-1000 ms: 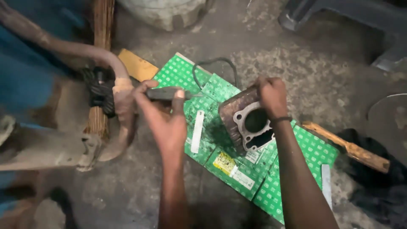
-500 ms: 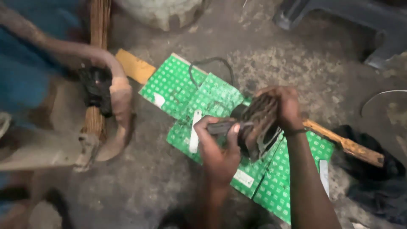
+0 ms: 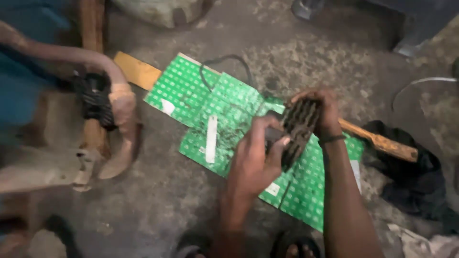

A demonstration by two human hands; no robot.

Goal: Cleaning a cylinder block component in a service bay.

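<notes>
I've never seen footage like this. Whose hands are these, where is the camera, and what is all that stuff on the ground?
There is no machine here: a person wears a camera on the head, so the single view looks down at their own two bare hands. The right hand grips a dirty ribbed metal engine part, tilted up on edge. The left hand presses a dark tool, mostly hidden by the fingers, against that part. Under them lies flattened green patterned cardboard spread on a rough concrete floor. A wooden stick lies partly under the right hand, beside a black cloth. At the left sits a rusty curved pipe of some grimy machinery. A thin black loop, perhaps a rubber ring, rests at the cardboard's far edge.
</notes>
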